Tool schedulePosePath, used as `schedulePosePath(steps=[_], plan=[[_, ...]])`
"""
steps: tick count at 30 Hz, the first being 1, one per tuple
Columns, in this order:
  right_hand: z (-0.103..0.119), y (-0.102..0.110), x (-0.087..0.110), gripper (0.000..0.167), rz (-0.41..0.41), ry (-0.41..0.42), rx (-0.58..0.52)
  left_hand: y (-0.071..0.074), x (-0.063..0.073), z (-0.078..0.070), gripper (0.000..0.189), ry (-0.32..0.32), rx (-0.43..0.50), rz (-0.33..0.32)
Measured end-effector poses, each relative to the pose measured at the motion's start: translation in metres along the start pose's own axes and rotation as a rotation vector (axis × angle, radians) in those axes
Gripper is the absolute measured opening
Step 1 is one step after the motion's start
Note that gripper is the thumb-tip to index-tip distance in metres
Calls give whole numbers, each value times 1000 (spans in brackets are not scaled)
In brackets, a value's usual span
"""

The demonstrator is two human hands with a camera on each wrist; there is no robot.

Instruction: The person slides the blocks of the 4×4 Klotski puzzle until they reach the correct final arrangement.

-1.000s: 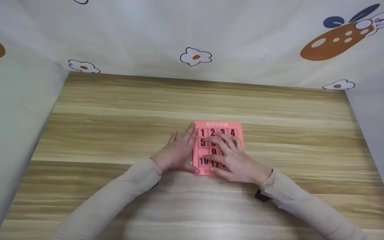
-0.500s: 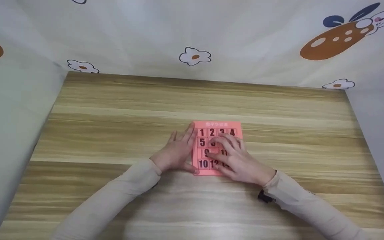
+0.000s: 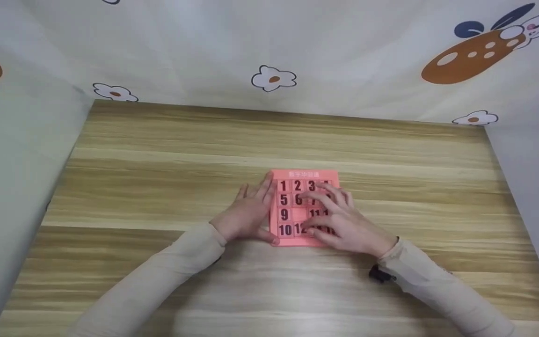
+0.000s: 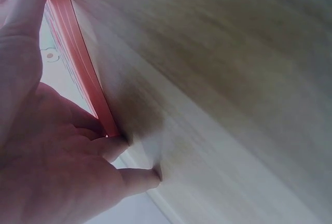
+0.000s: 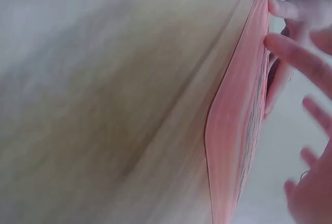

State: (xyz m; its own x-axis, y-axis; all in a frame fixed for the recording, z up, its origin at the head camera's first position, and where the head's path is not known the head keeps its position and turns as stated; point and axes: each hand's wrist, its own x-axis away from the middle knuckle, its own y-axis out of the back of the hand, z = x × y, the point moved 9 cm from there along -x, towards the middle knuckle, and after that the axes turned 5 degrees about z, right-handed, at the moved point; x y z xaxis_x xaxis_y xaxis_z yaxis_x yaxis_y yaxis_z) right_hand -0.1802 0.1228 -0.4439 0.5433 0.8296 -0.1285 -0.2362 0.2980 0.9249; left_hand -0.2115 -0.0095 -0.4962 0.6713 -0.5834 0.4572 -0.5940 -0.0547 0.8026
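Note:
A pink number slide puzzle (image 3: 293,242) lies flat on the table, its black-numbered tiles set in rows. My left hand (image 3: 248,215) rests along the puzzle's left edge, fingers stretched toward the top corner and thumb at the lower left corner. In the left wrist view, the fingers meet the pink side wall (image 4: 85,73) and the table. Over the right half of the tiles, my right hand (image 3: 344,227) spreads its fingers and partly hides them. Tile 9 (image 3: 284,215) sits at the left of the third row, with a bare slot (image 3: 299,214) beside it, left of tile 11.
The wood-grain table (image 3: 180,164) extends around the puzzle on all sides. A pale cloth (image 3: 194,56) printed with flowers and an orange figure stands along the back edge, and plain pale walls flank both sides.
Tile 10 has settled slightly downward, and tile 9 has slid left into the first column, leaving its former slot bare. My right hand has shifted right; the left hand stays in place.

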Motion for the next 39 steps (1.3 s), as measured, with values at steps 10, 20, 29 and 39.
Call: schedulePosePath(steps=[10, 20, 29, 39], plan=[[7, -4, -5, 19, 21, 23, 34, 1, 1, -2, 133, -11, 1, -12], [23, -22, -8, 35, 98, 64, 44, 0, 1, -1, 133, -13, 14, -18], [14, -7, -9, 21, -2, -1, 71, 1, 1, 0, 132, -14, -6, -12], [12, -21, -16, 42, 100, -40, 81, 0, 0, 1, 132, -8, -10, 2]])
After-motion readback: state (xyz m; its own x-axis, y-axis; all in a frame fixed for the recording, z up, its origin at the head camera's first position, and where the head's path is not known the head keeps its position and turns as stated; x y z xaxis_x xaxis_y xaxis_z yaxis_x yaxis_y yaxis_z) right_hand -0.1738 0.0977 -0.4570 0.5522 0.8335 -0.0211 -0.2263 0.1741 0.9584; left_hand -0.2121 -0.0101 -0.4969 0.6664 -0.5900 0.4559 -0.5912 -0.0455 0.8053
